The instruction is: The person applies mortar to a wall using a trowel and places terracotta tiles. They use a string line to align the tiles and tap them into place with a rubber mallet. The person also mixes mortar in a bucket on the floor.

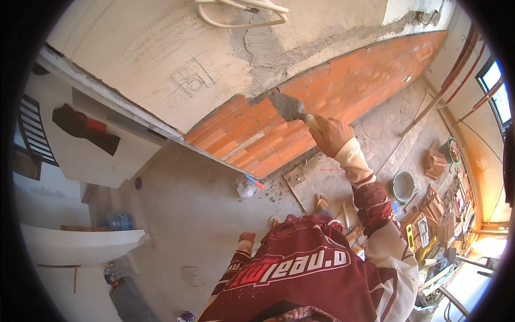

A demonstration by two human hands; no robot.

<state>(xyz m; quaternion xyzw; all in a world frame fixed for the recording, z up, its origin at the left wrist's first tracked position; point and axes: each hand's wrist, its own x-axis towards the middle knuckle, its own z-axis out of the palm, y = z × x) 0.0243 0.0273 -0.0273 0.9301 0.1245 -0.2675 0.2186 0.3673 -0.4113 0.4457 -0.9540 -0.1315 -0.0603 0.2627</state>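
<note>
My right hand (pixel 332 134) grips the handle of a pointed trowel (pixel 288 105), stretched out toward the wall. Its grey, mortar-smeared blade lies along the upper edge of the orange brick tiles (pixel 322 99), near a step where the top course changes height; whether it touches them I cannot tell. Above the tiles is rough, cream plaster (pixel 161 48) with a pencil sketch and a grey mortar patch (pixel 263 53). Down by my side, my left hand (pixel 247 236) hangs with curled fingers and no visible object in it.
A grey bucket (pixel 403 186) stands on the floor to the right, near stacked tiles (pixel 434 163) and a yellow spirit level (pixel 410 238). A board (pixel 308 188) lies by my feet. Reddish poles (pixel 456 70) lean at the right. A pale cable (pixel 241 22) hangs above.
</note>
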